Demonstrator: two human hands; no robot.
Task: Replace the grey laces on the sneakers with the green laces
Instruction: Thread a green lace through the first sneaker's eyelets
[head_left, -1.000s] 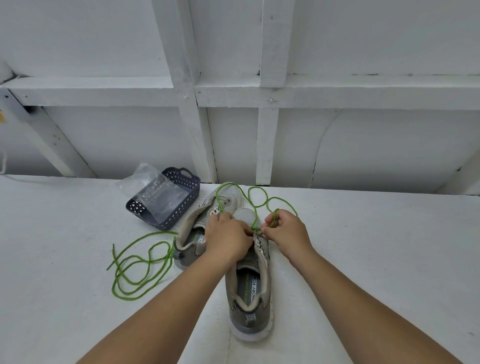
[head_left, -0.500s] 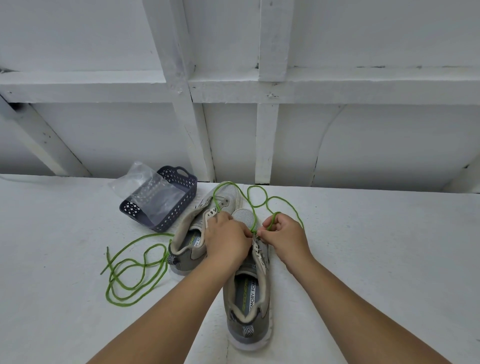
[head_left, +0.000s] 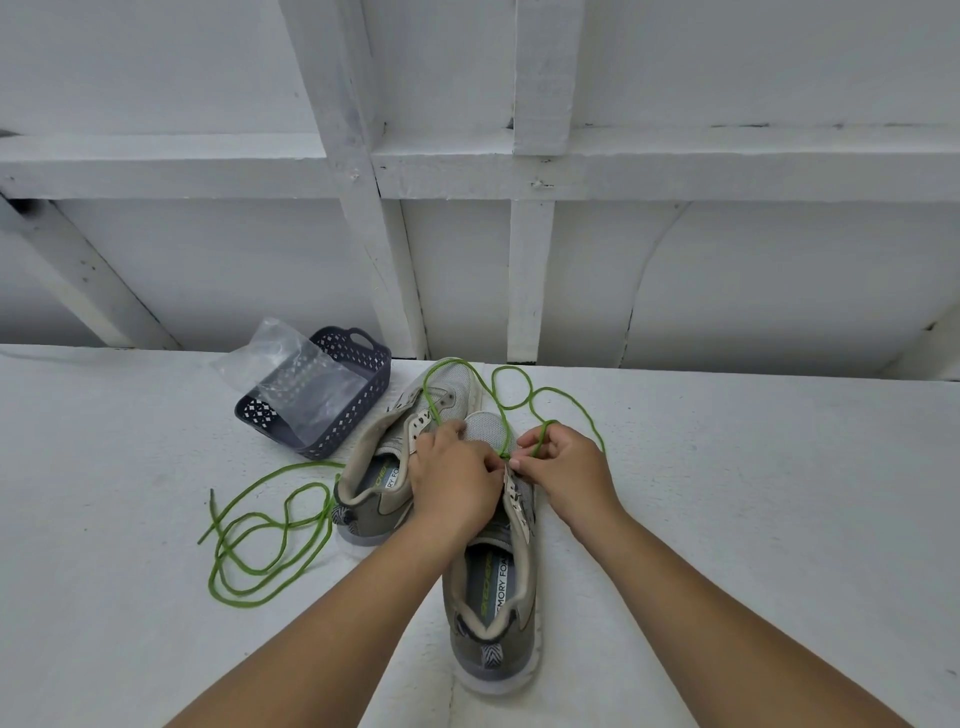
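Since the frame a second back I note little real movement: both hands have stayed at the near sneaker's forward eyelets, and the apparent shift of the scene looks to me like head motion. Going largest to smallest: the white table (head_left: 727, 493) carries everything. The near sneaker (head_left: 493, 597), grey with a pale sole, lies heel toward me at 6 o'clock and toe at 12, which puts its eyelet rows squarely under my hands. The second sneaker (head_left: 395, 467) lies just beside it at 10 o'clock, angled, showing no lace that I can make out. A dark perforated basket (head_left: 363, 374) with a clear plastic bag (head_left: 291, 374) over it sits farther out at 10 o'clock. My left hand (head_left: 457, 483), fingers curled, presses on the tongue area; what its fingertips pinch is hidden. My right hand (head_left: 566, 467) pinches the green lace (head_left: 511, 384) at the eyelet row, with slack looped out toward 12 o'clock, in my judgement for threading. A spare green lace (head_left: 260, 540) lies coiled at 9 o'clock, well apart, untouched. No grey laces are visible.
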